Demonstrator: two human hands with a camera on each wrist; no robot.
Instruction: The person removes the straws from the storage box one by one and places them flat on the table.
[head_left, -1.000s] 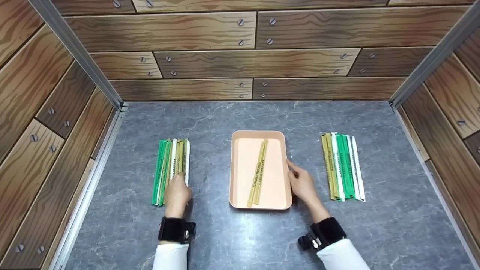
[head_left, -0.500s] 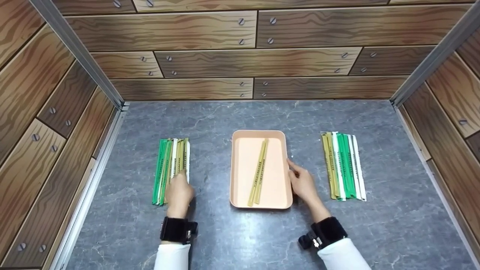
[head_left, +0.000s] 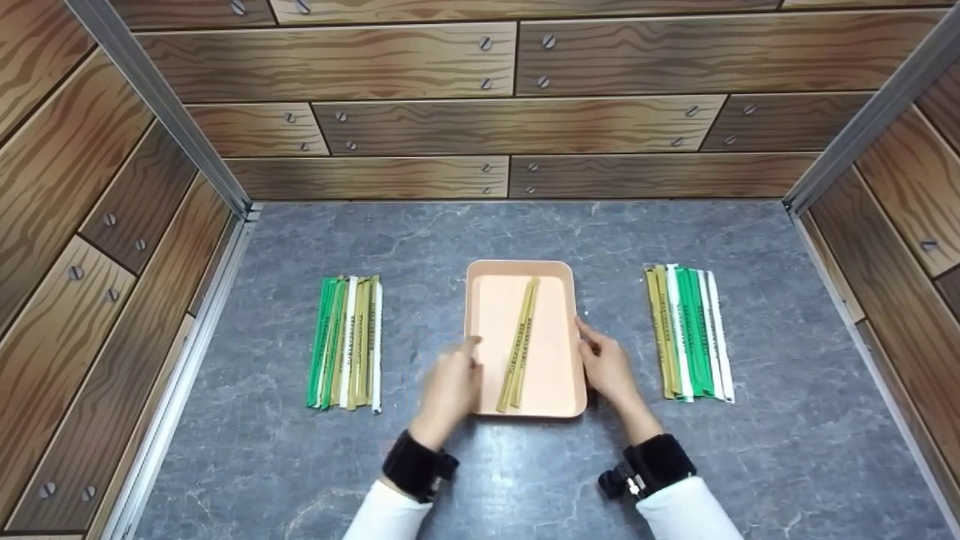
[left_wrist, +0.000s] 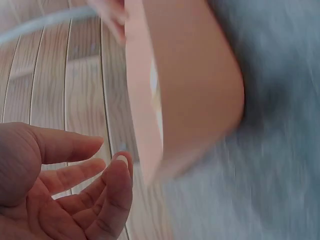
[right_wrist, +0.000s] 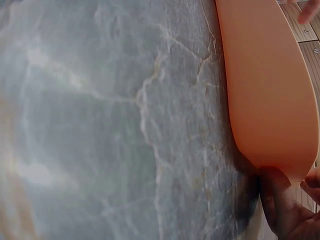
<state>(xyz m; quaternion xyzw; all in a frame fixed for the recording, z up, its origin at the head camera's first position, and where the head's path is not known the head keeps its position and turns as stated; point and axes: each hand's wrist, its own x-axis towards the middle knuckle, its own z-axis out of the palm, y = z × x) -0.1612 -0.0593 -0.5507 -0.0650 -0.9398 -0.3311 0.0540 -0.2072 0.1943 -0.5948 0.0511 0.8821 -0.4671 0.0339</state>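
My left hand (head_left: 451,379) is at the left wall of the peach tray (head_left: 551,352). In the left wrist view its fingers (left_wrist: 112,200) are loosely bent, with a gap to the thumb and nothing between them. My right hand (head_left: 606,369) holds the tray's right side; the right wrist view shows the thumb (right_wrist: 275,197) against the outer wall and a finger at the rim. Inside the tray lie two gold, thin, stick-shaped wrapped packets (head_left: 519,345) with dark print, nearly side by side and slightly slanted.
Left of the tray lies a row of green, gold and white packets (head_left: 345,341). A similar row of packets (head_left: 688,334) lies to the right. Wood-patterned walls (head_left: 420,127) enclose the grey marbled table (head_left: 420,232) at the back and sides.
My left hand has left the left row of packets and moved right to the tray, blurred by motion. The right hand and the two packets in the tray have stayed in place.
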